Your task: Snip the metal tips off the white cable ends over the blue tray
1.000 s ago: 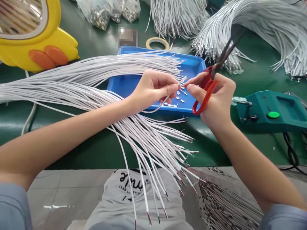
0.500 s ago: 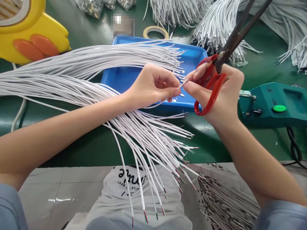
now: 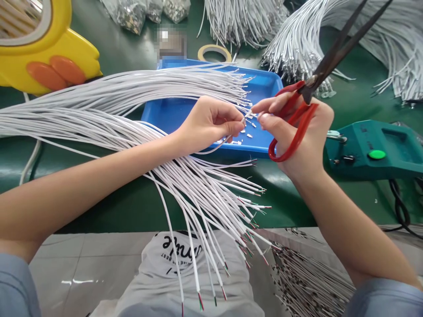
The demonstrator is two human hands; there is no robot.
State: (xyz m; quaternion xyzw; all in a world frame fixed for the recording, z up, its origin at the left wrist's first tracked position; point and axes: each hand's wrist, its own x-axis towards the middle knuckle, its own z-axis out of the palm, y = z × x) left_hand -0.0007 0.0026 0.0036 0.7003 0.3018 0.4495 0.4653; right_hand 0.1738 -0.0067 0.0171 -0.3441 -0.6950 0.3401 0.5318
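My left hand (image 3: 218, 121) pinches a white cable (image 3: 211, 150) close to its end, over the blue tray (image 3: 276, 83). Facing it, my right hand (image 3: 304, 136) has red-handled scissors (image 3: 292, 145) looped on its fingers, with the dark blades pointing up and away. My right thumb and forefinger are close to the cable's tip; whether they touch it I cannot tell. Under my left forearm fans a bundle of white cables (image 3: 198, 185), their ends showing red and green wires. Another white bundle (image 3: 165, 81) lies across the tray, where small white scraps (image 3: 249, 135) are scattered.
A yellow duck-shaped object (image 3: 66, 48) stands at the left. Tape (image 3: 214, 47) and bags of small parts (image 3: 130, 17) lie behind the tray. More cable bundles (image 3: 297, 39) fill the back right. A green device (image 3: 373, 149) sits at the right. Below the table are more cables (image 3: 307, 277).
My right fingertips have moved slightly apart from my left fingertips, and the cable end now shows between them. The scissors stay on my right hand. The whole view has shifted slightly.
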